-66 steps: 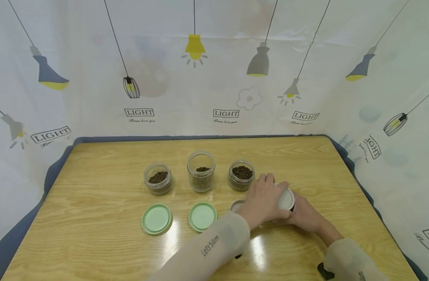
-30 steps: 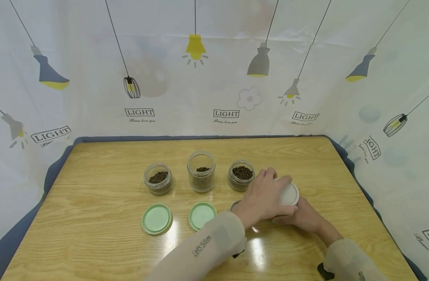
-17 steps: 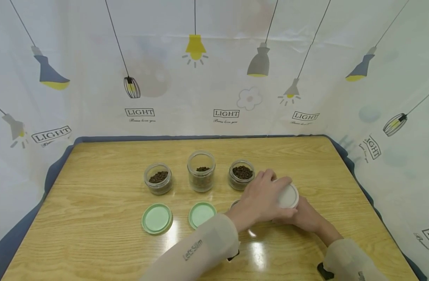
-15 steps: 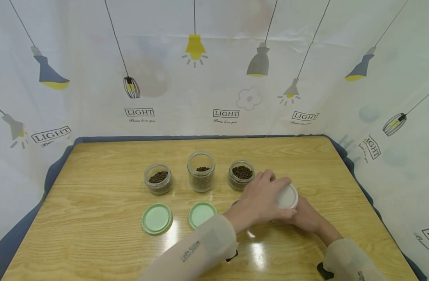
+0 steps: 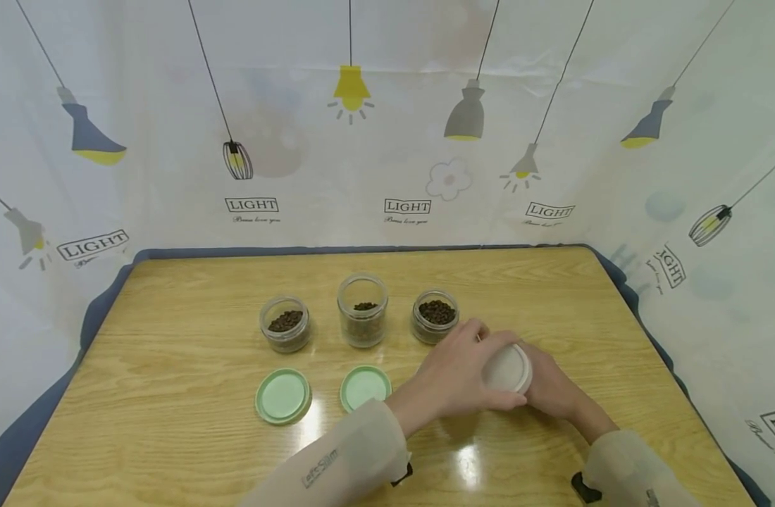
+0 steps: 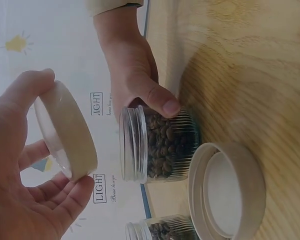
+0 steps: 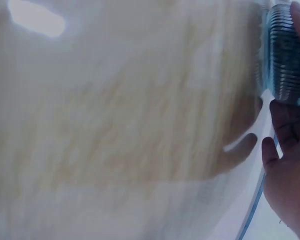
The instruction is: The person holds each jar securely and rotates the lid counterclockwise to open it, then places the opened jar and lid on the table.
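Note:
My left hand (image 5: 454,373) pinches a cream screw lid (image 5: 509,370) by its rim. In the left wrist view this lid (image 6: 70,132) is tilted and apart from the open mouth of a ribbed glass jar (image 6: 165,145) of coffee beans. My right hand (image 5: 552,387) grips that jar, its thumb across the side; the jar stands upright on the table. From the head the jar is hidden behind the lid and hands. A second cream lid (image 6: 227,192) lies on the table beside the jar, covered by my left arm in the head view.
Left of my hands stand three uncovered glass jars with coffee beans: a low one (image 5: 286,324), a taller one (image 5: 363,310) and another low one (image 5: 435,317). Two green lids, one left (image 5: 282,396) and one right (image 5: 366,389), lie in front on the wooden table (image 5: 191,338).
My left hand has drawn back to the left and slightly down, taking the cream lid off the jar. My right hand stays nearly in place. The other jars and green lids have not moved.

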Demonstrator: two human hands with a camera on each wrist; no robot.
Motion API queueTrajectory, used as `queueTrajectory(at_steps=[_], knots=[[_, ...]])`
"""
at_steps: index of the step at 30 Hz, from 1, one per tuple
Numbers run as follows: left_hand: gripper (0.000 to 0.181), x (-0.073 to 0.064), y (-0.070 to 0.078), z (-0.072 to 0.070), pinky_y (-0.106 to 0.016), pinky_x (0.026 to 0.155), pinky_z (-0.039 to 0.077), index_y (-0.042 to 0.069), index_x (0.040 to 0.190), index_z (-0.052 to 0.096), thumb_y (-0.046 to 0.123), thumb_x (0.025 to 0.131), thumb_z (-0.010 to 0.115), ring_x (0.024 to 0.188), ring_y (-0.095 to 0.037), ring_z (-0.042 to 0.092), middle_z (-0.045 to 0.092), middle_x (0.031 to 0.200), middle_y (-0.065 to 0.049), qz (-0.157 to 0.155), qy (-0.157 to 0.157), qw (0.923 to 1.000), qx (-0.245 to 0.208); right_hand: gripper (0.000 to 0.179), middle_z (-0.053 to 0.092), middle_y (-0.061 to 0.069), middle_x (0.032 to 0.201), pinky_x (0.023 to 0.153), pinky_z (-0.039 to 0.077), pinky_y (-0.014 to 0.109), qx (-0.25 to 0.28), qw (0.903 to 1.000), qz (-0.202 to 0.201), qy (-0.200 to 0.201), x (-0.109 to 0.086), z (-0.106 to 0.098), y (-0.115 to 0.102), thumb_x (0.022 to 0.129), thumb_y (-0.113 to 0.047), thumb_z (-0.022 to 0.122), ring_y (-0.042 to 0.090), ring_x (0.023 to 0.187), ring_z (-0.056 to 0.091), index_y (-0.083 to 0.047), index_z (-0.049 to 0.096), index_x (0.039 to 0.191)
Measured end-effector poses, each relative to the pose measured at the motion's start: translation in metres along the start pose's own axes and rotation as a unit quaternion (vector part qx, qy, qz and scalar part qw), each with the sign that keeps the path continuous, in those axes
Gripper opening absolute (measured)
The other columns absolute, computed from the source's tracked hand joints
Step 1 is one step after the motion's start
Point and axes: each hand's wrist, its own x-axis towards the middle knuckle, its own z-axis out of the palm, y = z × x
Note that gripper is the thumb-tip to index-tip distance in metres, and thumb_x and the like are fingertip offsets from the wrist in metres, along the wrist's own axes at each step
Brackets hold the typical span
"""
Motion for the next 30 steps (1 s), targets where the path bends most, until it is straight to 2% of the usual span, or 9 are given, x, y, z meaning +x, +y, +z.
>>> queueTrajectory(at_steps=[4, 12, 18, 24, 30], knots=[[0.075, -0.004, 0.0, -0.001, -0.019, 0.067, 0.044, 0.048, 0.137, 0.043, 0.067, 0.071, 0.073, 0.097, -0.008, 0.048, 0.049, 0.117, 0.006, 0.004, 0.001, 0.9998, -0.019, 0.068, 0.059, 0.006, 0.133, 0.09, 0.05, 0.036, -0.011, 0.9999, 0.009, 0.001, 0.002, -0.002, -0.002, 0.086, -0.025, 0.073, 0.019, 0.114, 0.057, -0.012, 0.041, 0.145], [0.081, -0.013, -0.003, -0.001, -0.018, 0.07, 0.047, 0.04, 0.14, 0.044, 0.07, 0.07, 0.073, 0.093, -0.006, 0.052, 0.049, 0.115, 0.009, 0.001, 0.004, 0.9997, -0.026, 0.075, 0.058, 0.011, 0.133, 0.094, 0.049, 0.053, 0.008, 0.9997, 0.022, 0.006, 0.017, -0.015, -0.003, 0.082, -0.028, 0.078, 0.031, 0.119, 0.057, -0.009, 0.041, 0.144], [0.081, -0.019, -0.008, 0.001, -0.018, 0.069, 0.048, 0.041, 0.142, 0.042, 0.07, 0.071, 0.071, 0.096, -0.008, 0.055, 0.05, 0.123, 0.007, -0.006, -0.009, 0.9987, -0.049, 0.083, 0.059, 0.016, 0.132, 0.097, 0.048, 0.056, -0.012, 0.9984, 0.053, 0.017, 0.031, -0.021, 0.0, 0.075, -0.033, 0.084, 0.036, 0.121, 0.057, -0.006, 0.042, 0.142], [0.082, -0.024, -0.01, 0.005, -0.018, 0.067, 0.048, 0.043, 0.142, 0.04, 0.071, 0.071, 0.07, 0.091, -0.007, 0.055, 0.05, 0.119, 0.007, -0.008, -0.019, 0.9986, -0.048, 0.093, 0.052, 0.019, 0.14, 0.102, 0.041, 0.063, -0.013, 0.9966, 0.079, 0.014, 0.045, -0.023, 0.004, 0.075, -0.04, 0.083, 0.04, 0.129, 0.05, -0.005, 0.036, 0.147], [0.082, -0.025, -0.01, 0.008, -0.02, 0.067, 0.048, 0.045, 0.141, 0.039, 0.071, 0.071, 0.071, 0.091, -0.007, 0.056, 0.051, 0.119, 0.007, -0.018, -0.034, 0.998, -0.049, 0.097, 0.054, 0.015, 0.139, 0.103, 0.041, 0.061, -0.024, 0.9942, 0.103, 0.016, 0.056, -0.027, 0.009, 0.071, -0.048, 0.084, 0.036, 0.128, 0.052, -0.01, 0.037, 0.147]])
